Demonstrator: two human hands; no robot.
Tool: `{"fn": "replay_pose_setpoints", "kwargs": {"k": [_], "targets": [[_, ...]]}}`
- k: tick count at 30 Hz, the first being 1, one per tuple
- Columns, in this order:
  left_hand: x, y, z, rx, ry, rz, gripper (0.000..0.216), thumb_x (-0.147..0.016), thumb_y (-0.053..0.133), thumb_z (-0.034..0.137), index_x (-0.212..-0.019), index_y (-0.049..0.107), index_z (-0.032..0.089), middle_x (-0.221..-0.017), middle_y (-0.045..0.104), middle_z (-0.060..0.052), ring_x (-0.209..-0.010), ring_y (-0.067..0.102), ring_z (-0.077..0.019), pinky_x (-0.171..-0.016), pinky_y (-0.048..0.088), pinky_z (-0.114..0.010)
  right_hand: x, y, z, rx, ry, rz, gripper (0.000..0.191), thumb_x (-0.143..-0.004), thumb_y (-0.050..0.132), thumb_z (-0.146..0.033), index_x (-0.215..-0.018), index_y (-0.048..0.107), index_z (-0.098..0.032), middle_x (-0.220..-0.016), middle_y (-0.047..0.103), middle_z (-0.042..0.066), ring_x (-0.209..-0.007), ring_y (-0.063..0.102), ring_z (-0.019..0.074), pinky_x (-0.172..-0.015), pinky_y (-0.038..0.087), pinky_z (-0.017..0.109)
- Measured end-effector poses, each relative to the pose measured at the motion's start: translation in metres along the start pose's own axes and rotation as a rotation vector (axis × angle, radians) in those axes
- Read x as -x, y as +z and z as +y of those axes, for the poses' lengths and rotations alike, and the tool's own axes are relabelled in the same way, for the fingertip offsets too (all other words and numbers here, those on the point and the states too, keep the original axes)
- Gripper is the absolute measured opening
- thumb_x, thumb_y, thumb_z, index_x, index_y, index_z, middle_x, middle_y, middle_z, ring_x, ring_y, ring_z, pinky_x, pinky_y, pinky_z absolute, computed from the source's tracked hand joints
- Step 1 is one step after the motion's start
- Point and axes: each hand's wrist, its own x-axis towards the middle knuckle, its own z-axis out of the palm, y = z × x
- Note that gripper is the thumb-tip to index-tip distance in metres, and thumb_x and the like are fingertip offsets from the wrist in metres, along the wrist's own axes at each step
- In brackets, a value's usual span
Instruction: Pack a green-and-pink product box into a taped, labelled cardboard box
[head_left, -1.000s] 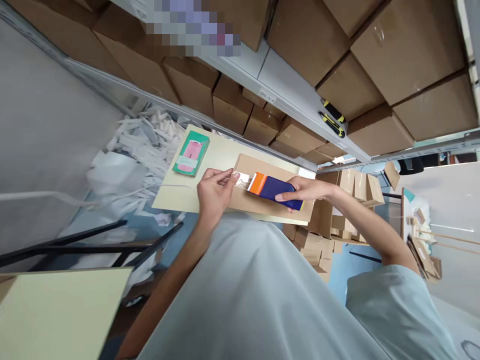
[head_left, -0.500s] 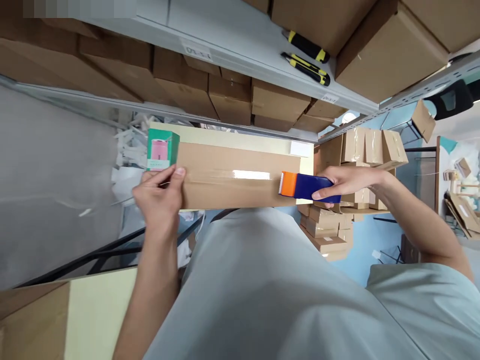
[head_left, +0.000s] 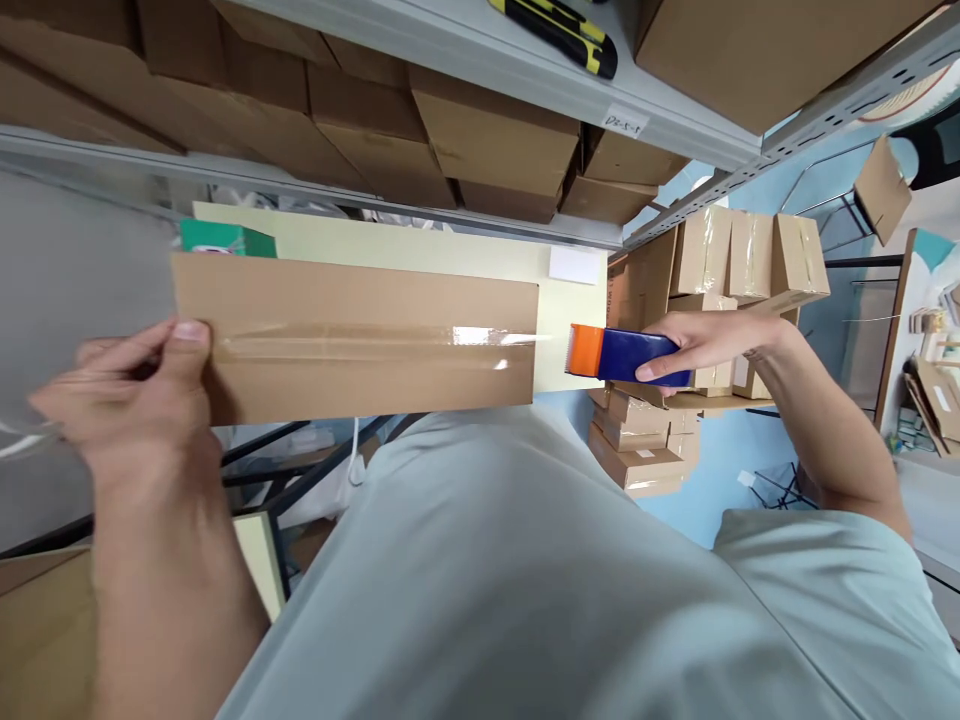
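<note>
A long flat-topped cardboard box (head_left: 360, 300) lies before my body, with a strip of clear tape (head_left: 330, 343) along its top. My left hand (head_left: 150, 370) grips its left end, the thumb on top and the other fingers curled. In my right hand (head_left: 697, 345) is an orange and dark blue tape dispenser (head_left: 630, 355), just past the box's right end. A thin length of tape seems to span from the box edge to the dispenser. Behind the box's left end, a green box (head_left: 229, 238) is partly hidden.
The pale yellow tabletop (head_left: 420, 245) holds a white label stack (head_left: 574, 265) near its back right. Above runs a grey shelf (head_left: 480, 60) with a yellow and black utility knife (head_left: 562, 35) and cartons (head_left: 495, 130) below it. More taped cartons (head_left: 705, 250) are stacked at right.
The box and my left hand have shifted left. The dispenser has come off the box's right end, its gap from the box now bridged by tape. The view has shifted too.
</note>
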Motion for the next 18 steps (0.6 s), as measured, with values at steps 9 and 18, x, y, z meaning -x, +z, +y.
{"fn": "replay_pose_setpoints", "kwargs": {"k": [9, 18], "targets": [[-0.005, 0.002, -0.007, 0.001, 0.019, 0.006, 0.035, -0.071, 0.073, 0.015, -0.103, 0.086, 0.014, -0.089, 0.068, 0.001, -0.108, 0.075, -0.0263, -0.114, 0.058, -0.052, -0.033, -0.018, 0.032, -0.029, -0.022, -0.017, 0.056, -0.088, 0.085, -0.073, -0.077, 0.076, -0.018, -0.069, 0.073, 0.001, -0.067, 0.066, 0.0149, -0.065, 0.053, 0.028], [-0.002, 0.005, 0.000, 0.074, -0.031, 0.046, 0.050, -0.059, 0.073, 0.023, -0.106, 0.087, 0.014, -0.087, 0.063, 0.003, -0.102, 0.074, -0.0263, -0.110, 0.057, -0.056, -0.019, -0.031, 0.029, -0.021, -0.031, 0.029, 0.049, -0.084, 0.091, -0.068, -0.081, 0.077, -0.021, -0.070, 0.073, -0.002, -0.066, 0.065, 0.0134, -0.063, 0.050, 0.026]]}}
